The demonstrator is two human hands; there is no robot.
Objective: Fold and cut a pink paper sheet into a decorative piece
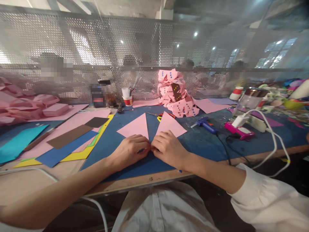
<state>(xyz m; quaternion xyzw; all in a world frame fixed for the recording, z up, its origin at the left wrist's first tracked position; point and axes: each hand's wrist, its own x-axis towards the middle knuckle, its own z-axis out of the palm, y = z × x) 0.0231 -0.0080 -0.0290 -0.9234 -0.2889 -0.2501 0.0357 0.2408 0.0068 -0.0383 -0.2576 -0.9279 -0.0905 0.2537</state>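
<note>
Two pointed pieces of pink paper stand out beyond my hands, with a V-shaped gap of blue mat between them. My left hand [135, 147] has its fingers bent and closed at the lower end of the left pink piece [135, 126]. Against it, my right hand [167, 149] is closed in the same way at the lower end of the right pink piece [171, 125]. The fingertips of both hands meet at the middle. Whether the two pieces join beneath my hands is hidden. Scissors with orange and yellow handles [159, 118] lie just behind the paper.
A blue glue gun [206, 125] lies to the right, near a pink power strip [239, 131] with a white cable. Stacked coloured sheets [70, 137] are at the left. Behind stand a pile of dotted pink paper pieces [178, 96], a paper cup [127, 99] and a mesh screen [145, 42].
</note>
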